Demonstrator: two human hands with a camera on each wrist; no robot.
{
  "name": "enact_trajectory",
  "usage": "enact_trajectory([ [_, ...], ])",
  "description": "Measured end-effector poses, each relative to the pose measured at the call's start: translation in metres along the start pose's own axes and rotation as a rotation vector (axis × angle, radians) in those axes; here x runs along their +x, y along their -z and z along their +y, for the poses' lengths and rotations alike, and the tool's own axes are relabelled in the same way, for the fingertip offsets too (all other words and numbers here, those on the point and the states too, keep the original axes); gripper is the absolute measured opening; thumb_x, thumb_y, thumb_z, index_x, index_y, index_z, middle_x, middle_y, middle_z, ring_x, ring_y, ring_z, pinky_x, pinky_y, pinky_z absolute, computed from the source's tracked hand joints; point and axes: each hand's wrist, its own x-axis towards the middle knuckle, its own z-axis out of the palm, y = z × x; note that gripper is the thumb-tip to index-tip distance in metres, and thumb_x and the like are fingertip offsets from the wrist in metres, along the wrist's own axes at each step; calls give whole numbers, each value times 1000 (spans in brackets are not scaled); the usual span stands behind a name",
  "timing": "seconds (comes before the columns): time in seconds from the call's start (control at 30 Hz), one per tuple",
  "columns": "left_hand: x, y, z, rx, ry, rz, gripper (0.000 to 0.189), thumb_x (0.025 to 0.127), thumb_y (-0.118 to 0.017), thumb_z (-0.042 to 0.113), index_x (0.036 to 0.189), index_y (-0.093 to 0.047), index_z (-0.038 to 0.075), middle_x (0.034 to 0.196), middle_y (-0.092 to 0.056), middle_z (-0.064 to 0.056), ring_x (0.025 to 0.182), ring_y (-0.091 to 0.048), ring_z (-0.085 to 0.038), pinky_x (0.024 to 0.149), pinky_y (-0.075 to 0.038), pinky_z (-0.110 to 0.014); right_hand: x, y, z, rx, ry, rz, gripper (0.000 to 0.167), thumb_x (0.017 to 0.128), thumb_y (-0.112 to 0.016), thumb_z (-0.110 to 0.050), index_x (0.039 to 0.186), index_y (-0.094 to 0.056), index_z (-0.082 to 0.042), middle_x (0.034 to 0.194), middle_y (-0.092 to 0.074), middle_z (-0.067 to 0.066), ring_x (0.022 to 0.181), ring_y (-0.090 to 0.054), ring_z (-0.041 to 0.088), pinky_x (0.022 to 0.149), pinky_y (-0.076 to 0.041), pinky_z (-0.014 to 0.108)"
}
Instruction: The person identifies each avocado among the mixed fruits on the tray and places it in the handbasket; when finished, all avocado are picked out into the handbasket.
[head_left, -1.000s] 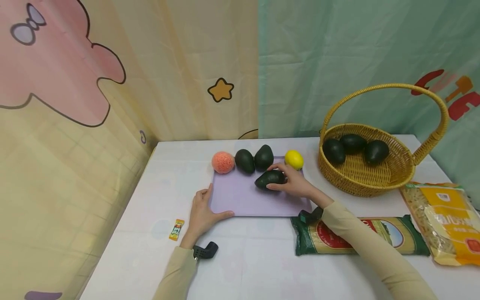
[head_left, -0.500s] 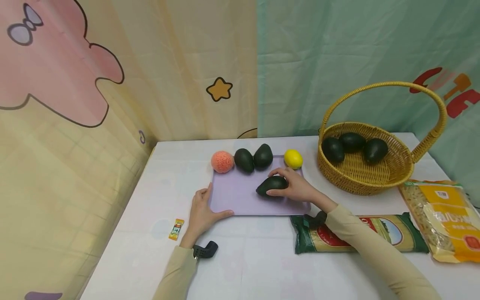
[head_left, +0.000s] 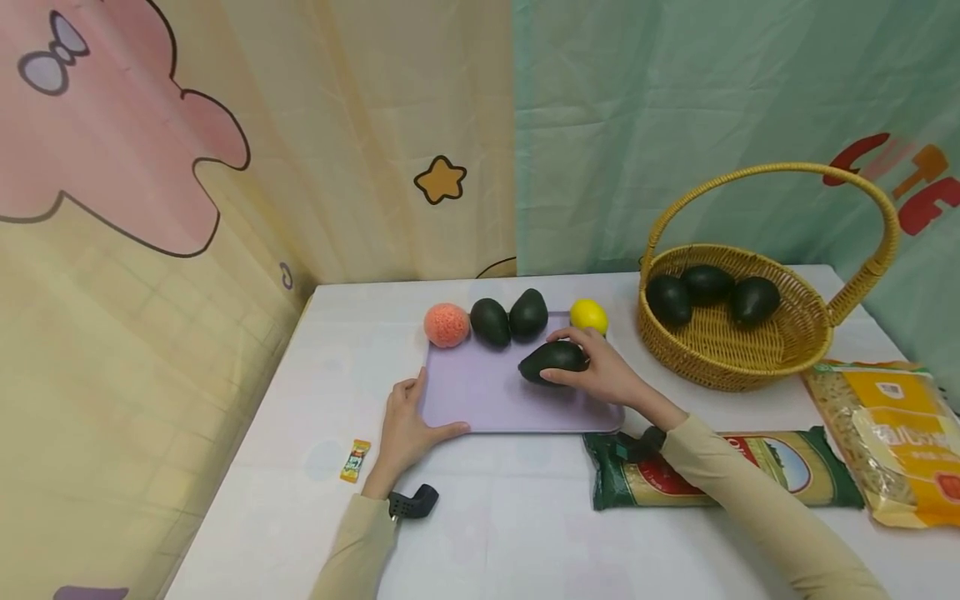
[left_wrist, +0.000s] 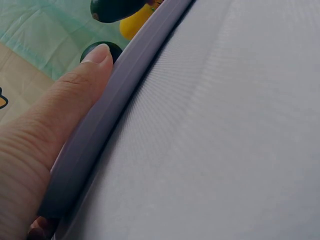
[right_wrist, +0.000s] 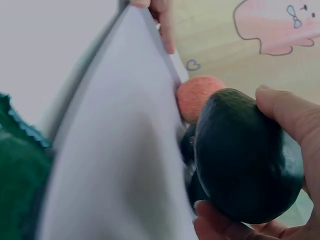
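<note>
My right hand [head_left: 596, 367] holds a dark green avocado [head_left: 553, 362] over the right half of a lilac tray [head_left: 472, 408]. In the right wrist view, thumb and fingers curl round this avocado [right_wrist: 245, 160], which appears raised off the tray. At the tray's near left corner rests my left hand [head_left: 403, 425], its thumb [left_wrist: 75, 92] straight along the front rim and its fingers at the left side. Along the tray's back edge sit a textured coral-pink ball [head_left: 447, 325], an avocado [head_left: 490, 322], another avocado [head_left: 528, 315] and a yellow lemon [head_left: 588, 317].
To the right stands a wicker basket [head_left: 720, 375] with a tall handle and several avocados inside. A green-ended pack of spaghetti [head_left: 750, 467] lies in front, beside a yellow bag [head_left: 892, 442]. A small wrapped sweet [head_left: 356, 461] lies at left. Curtains hang behind the table.
My right hand has shifted a little to the right with the avocado in its grip. The left hand stays at the tray corner.
</note>
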Motion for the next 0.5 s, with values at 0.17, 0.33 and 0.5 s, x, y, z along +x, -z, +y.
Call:
enact_trajectory([
  [0.17, -3, 2, -1, 1, 10, 2, 119, 59, -85, 56, 149, -27, 3, 132, -37, -20, 119, -36, -33, 98, -34, -47, 3, 3, -2, 48, 44, 79, 55, 77, -79, -38, 122, -54, -19, 121, -45, 10, 109, -43, 28, 88, -40, 47],
  [0.33, -2, 1, -1, -7, 0, 1, 119, 59, -84, 56, 149, -26, 3, 132, -37, -20, 119, -36, -33, 98, -33, -47, 3, 13, -7, 92, 69, 183, 56, 78, -80, -32, 124, -53, -15, 121, -43, 9, 107, -42, 25, 85, -42, 44],
  [0.5, 0, 0, 1, -10, -5, 5, 119, 59, -84, 56, 149, -27, 3, 132, -36, -20, 119, -36, -33, 98, -33, -47, 0, 28, -15, 119, 130, 272, 58, 78, -80, -24, 126, -52, -10, 120, -46, 9, 99, -45, 24, 74, -43, 40],
])
